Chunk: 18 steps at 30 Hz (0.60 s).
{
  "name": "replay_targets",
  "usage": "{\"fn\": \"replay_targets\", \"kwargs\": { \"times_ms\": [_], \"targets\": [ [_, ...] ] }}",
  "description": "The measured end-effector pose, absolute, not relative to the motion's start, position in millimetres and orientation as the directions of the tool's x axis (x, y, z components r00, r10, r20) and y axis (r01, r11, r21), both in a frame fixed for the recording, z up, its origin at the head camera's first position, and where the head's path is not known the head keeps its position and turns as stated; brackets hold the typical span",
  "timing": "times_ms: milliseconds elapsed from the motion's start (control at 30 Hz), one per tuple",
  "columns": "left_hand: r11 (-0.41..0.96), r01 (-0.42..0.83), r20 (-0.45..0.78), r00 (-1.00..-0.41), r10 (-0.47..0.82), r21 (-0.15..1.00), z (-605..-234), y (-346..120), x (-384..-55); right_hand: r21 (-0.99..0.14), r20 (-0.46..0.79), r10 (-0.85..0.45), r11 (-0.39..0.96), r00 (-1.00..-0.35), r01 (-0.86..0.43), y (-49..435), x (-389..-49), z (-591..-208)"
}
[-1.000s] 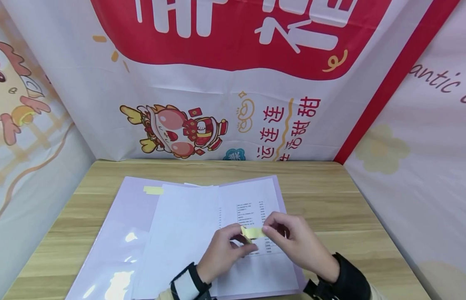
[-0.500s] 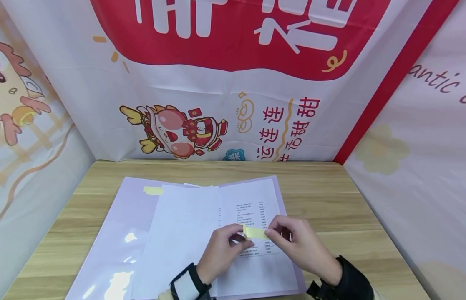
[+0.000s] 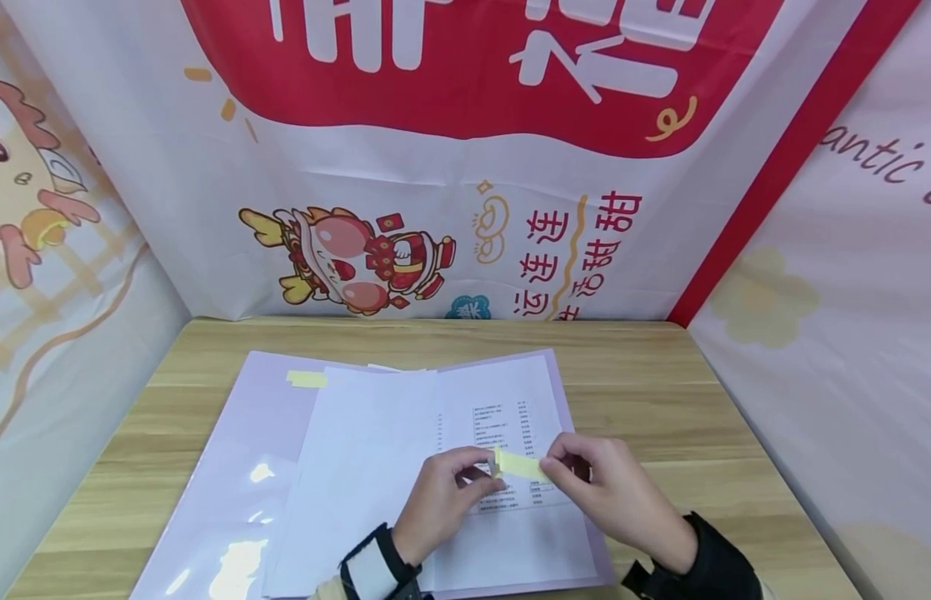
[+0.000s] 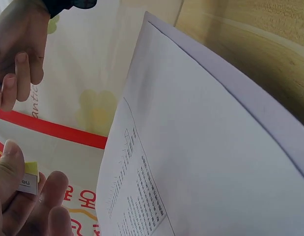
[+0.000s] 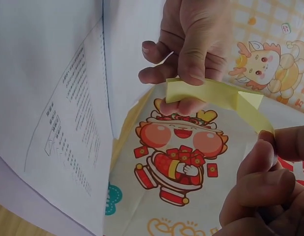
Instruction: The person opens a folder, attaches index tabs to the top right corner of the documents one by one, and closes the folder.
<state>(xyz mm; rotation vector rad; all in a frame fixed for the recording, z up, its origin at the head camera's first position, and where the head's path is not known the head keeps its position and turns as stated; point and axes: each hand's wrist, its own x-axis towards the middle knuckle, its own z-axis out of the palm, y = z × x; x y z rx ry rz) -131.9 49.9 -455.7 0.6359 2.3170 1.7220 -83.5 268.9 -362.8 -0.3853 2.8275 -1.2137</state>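
Note:
Over the right-hand page of an open purple folder (image 3: 277,408), my left hand (image 3: 444,504) holds a small pad of yellow sticky notes (image 5: 186,91) between thumb and fingers. The pad's printed backing (image 4: 28,184) shows in the left wrist view. My right hand (image 3: 623,496) pinches the free end of a yellow sticky note (image 3: 521,466), which stretches between both hands. In the right wrist view this note curves away from the pad, its far end still joined there. Beneath the hands, the printed sheet (image 3: 525,542) carries a table of text.
Another yellow sticky note (image 3: 307,379) sticks out at the upper left edge of the white left page (image 3: 367,467). The folder lies on a wooden table (image 3: 683,417). Printed cloth banners (image 3: 405,158) rise behind and beside the table.
My right hand has shifted a little to the right, drawing the note's end along with it. More of the yellow note shows between the hands. The left hand stays nearly in place.

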Motion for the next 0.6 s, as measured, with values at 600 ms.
{"fn": "replay_targets", "kwargs": {
  "times_ms": [600],
  "targets": [
    [0.245,0.206,0.072,-0.882,0.466,0.947,-456.3,48.6,-133.4,-0.686,0.151,-0.259,0.668,-0.954,-0.290,273.5,-68.9,-345.3]
  ]
}}
